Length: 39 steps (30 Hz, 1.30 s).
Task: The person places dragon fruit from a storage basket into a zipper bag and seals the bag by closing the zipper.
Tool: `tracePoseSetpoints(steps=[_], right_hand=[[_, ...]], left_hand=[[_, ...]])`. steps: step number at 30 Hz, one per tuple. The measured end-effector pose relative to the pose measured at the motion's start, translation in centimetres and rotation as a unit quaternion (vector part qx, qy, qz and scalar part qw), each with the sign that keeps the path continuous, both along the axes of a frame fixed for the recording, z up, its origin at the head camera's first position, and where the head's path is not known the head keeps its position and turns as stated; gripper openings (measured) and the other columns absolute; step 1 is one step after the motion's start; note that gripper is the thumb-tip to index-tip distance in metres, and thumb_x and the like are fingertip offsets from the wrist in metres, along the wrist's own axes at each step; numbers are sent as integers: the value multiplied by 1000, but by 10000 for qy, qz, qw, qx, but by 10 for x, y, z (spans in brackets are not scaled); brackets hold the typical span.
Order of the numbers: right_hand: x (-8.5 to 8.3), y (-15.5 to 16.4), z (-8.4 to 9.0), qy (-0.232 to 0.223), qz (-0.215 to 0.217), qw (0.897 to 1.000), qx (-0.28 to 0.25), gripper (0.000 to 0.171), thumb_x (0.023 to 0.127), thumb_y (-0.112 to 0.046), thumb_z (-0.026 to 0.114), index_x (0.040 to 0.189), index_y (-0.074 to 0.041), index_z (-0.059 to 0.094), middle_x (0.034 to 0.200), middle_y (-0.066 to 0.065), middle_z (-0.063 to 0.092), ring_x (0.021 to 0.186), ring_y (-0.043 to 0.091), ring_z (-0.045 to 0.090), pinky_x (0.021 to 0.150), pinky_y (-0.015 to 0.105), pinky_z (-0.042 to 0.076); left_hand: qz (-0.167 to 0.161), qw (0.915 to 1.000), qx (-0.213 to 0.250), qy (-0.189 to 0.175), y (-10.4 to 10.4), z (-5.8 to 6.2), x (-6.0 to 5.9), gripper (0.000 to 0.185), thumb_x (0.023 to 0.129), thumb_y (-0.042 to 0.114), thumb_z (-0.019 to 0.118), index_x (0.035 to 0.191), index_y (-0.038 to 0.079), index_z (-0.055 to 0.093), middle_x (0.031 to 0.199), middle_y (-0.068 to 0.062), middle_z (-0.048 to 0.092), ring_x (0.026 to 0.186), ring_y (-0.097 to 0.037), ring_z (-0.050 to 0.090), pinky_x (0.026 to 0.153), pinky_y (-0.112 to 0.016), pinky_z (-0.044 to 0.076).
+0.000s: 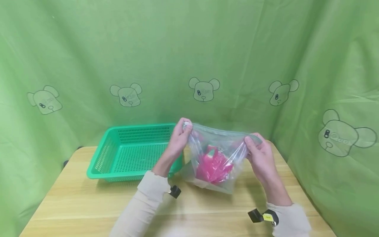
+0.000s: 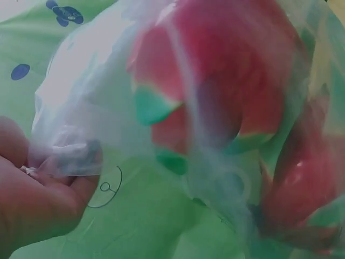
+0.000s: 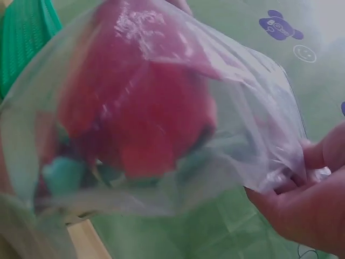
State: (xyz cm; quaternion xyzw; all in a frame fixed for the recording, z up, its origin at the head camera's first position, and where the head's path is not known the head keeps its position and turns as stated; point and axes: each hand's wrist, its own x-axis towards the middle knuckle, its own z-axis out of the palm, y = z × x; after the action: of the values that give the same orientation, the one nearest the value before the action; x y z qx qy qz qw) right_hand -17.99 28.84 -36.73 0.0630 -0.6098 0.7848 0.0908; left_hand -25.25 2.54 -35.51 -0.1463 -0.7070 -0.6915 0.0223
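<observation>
A clear zip-top plastic bag (image 1: 217, 133) hangs between both hands over the table. Inside it lies a bright pink-red item with green edges (image 1: 213, 166), petal-like in the wrist views; its exact kind is not plain through the plastic. My left hand (image 1: 179, 136) pinches the bag's upper left corner, near a small white piece at the zip. At the upper right corner my right hand (image 1: 262, 156) grips the bag between thumb and fingers. The right wrist view shows the plastic bunched in the right hand (image 3: 307, 194).
A green plastic basket (image 1: 100, 158) with slotted sides stands on the left of the wooden table (image 1: 74, 204), beside the bag. Green curtains (image 1: 165, 49) printed with bear faces hang behind and at both sides.
</observation>
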Motion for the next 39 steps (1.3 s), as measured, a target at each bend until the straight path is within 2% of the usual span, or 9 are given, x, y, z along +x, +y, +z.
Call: tracePoseSetpoints(steps=[4, 8, 13, 16, 21, 24, 31, 36, 39], right_hand=[[5, -10, -5, -346, -336, 9980, 415, 17, 108, -17, 53, 112, -2, 57, 88, 0, 66, 75, 10, 65, 70, 23, 60], [10, -18, -10, -707, -277, 9934, 856, 22, 110, -19, 48, 117, 1, 55, 83, -2, 64, 67, 8, 61, 60, 20, 56], [16, -22, -13, -1062, 44, 9879, 1128, 23, 111, -19, 45, 117, 1, 54, 80, -2, 63, 67, 9, 61, 62, 22, 56], [20, -25, -15, -1153, 131, 9860, 1197, 24, 111, -18, 44, 116, 3, 53, 82, -1, 63, 69, 10, 62, 65, 24, 58], [26, -27, -24, -1213, 219, 9833, 1341, 27, 112, -19, 41, 117, 5, 53, 85, 3, 64, 70, 13, 65, 67, 30, 61], [31, -30, -28, -1230, 237, 9807, 1504, 29, 112, -20, 40, 118, 4, 53, 87, 6, 64, 71, 17, 67, 67, 34, 62], [35, -44, -34, -846, -519, 9662, 2380, 30, 112, -22, 41, 112, 2, 59, 88, 12, 61, 74, 21, 62, 68, 30, 58], [33, -50, -42, -657, -943, 9535, 2787, 27, 111, -19, 41, 109, 0, 61, 86, 13, 57, 75, 20, 55, 66, 27, 52], [32, -51, -46, -632, -1179, 9450, 2984, 27, 111, -18, 41, 110, -2, 62, 86, 12, 57, 74, 19, 54, 63, 26, 52]], left_hand=[[-418, 9978, -346, -370, 2, -2, 6, 12, 110, 14, 43, 111, 4, 51, 82, -7, 62, 68, -16, 59, 61, -27, 50], [-780, 9912, -489, -951, 4, -8, 11, 13, 111, 14, 43, 114, 3, 51, 82, -8, 62, 65, -15, 59, 59, -25, 51], [-1280, 9815, -513, -1329, 4, -18, 20, 13, 111, 11, 41, 114, 2, 49, 75, -4, 58, 59, -12, 56, 54, -22, 48], [-1397, 9790, -458, -1413, 4, -20, 28, 12, 111, 11, 41, 113, 3, 49, 73, -4, 58, 58, -12, 56, 54, -22, 48], [-1339, 9786, -427, -1503, 6, -26, 40, 14, 111, 15, 42, 113, 5, 51, 81, -5, 57, 67, -15, 59, 61, -25, 53], [-1155, 9813, -145, -1531, 8, -31, 47, 15, 111, 15, 42, 110, 4, 52, 81, -4, 57, 70, -15, 58, 67, -26, 53], [-387, 9865, 641, -1459, 14, -43, 61, 14, 109, 14, 46, 106, 4, 55, 75, 0, 55, 66, -12, 53, 66, -24, 48], [-218, 9823, 860, -1648, 12, -51, 63, 16, 109, 15, 47, 111, 2, 56, 80, -3, 60, 69, -12, 59, 66, -24, 53], [-79, 9834, 880, -1584, 16, -54, 63, 17, 109, 16, 48, 112, 1, 55, 79, -4, 61, 66, -13, 60, 61, -23, 54]])
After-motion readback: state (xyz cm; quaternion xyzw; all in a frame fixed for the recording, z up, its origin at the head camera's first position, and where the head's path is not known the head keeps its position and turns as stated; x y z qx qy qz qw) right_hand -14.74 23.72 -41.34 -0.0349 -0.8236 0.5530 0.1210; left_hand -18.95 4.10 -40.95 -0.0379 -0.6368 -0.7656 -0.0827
